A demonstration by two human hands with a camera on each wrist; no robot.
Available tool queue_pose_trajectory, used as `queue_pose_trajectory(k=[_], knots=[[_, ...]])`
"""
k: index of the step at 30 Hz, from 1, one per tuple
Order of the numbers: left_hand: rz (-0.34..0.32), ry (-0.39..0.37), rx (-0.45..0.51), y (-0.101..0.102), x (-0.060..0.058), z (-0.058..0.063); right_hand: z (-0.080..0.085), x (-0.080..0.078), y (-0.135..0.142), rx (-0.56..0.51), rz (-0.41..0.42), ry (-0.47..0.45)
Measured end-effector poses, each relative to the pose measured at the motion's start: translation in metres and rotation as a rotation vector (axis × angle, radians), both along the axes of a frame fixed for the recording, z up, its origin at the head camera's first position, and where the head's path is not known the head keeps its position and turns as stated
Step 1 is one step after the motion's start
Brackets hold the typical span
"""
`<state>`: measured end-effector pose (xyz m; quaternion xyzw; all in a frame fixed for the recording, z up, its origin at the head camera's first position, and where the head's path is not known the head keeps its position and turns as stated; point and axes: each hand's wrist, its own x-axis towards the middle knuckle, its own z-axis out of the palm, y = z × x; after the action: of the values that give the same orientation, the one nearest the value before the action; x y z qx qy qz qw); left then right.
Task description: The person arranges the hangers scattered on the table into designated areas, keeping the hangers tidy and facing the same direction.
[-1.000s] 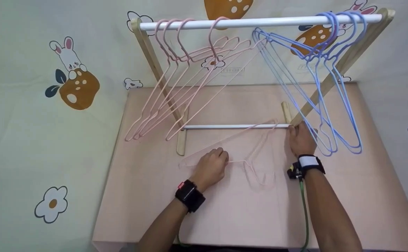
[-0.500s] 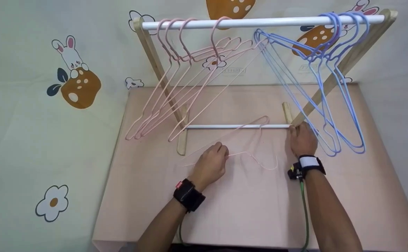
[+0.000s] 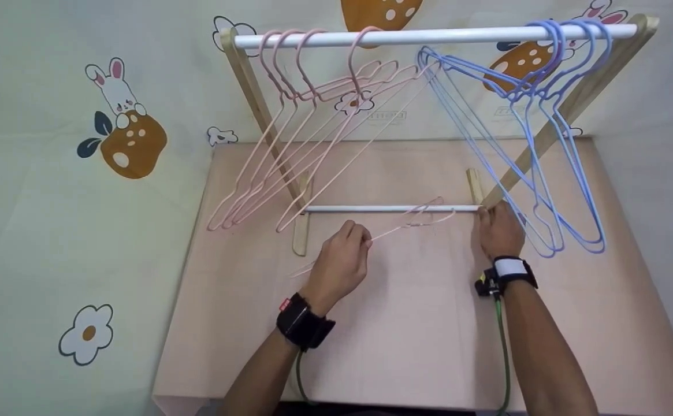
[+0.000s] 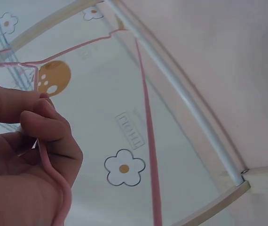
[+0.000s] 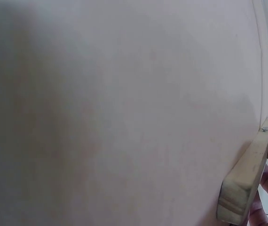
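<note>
My left hand [image 3: 339, 260] pinches a thin pink clothes hanger [image 3: 387, 233] above the table, its hook end pointing right near the rack's lower rail [image 3: 365, 208]. In the left wrist view the hanger's wire [image 4: 148, 122] passes in front of the rack, and curled fingers [image 4: 54, 134] hold its near side. My right hand [image 3: 501, 234] grips the garment rack at the lower right corner. In the right wrist view only some fingers show at the right edge, round the wooden foot [image 5: 242, 183]; the rest of that hand lies outside that view.
Several pink hangers [image 3: 313, 156] hang on the left of the white top bar [image 3: 428, 37]. Several blue hangers [image 3: 535, 167] hang at the right, above my right forearm. Wooden posts [image 3: 261, 110] stand on the pink-covered table [image 3: 405, 346], against a patterned backdrop [image 3: 18, 202].
The pink hanger has turned in my left hand from lying broad to the camera to nearly edge-on. That hand has risen slightly away from me. My right hand stays put.
</note>
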<state>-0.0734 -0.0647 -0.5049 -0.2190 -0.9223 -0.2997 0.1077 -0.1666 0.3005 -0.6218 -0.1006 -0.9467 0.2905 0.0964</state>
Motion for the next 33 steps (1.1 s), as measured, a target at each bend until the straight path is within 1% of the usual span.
queue_pose_trajectory(k=[5,9,12,15,18,22,25,28,33], knots=[[0.008,0.038,0.040,-0.003,0.004,0.017,-0.001,-0.001,0.000,0.020,0.003,0.034],[0.010,0.072,0.074,-0.005,0.008,0.030,0.001,0.000,-0.001,0.014,0.004,0.024],[0.014,0.092,0.100,-0.007,0.010,0.038,0.001,0.001,0.000,0.013,0.005,0.017],[0.021,0.102,0.134,-0.008,0.010,0.042,-0.001,0.001,0.000,0.021,0.006,0.014],[0.035,0.100,0.180,-0.010,0.008,0.044,-0.003,0.000,0.001,0.024,0.008,0.016],[0.077,0.106,0.235,-0.012,0.005,0.045,-0.003,0.000,0.001,0.019,0.017,0.029],[0.111,0.121,0.266,-0.015,0.004,0.048,-0.002,0.000,0.000,0.015,0.022,0.043],[0.132,0.144,0.292,-0.018,0.002,0.054,-0.004,-0.001,0.000,0.015,0.022,0.052],[0.143,0.207,0.305,-0.019,-0.001,0.067,-0.008,-0.002,0.002,0.025,0.016,0.062]])
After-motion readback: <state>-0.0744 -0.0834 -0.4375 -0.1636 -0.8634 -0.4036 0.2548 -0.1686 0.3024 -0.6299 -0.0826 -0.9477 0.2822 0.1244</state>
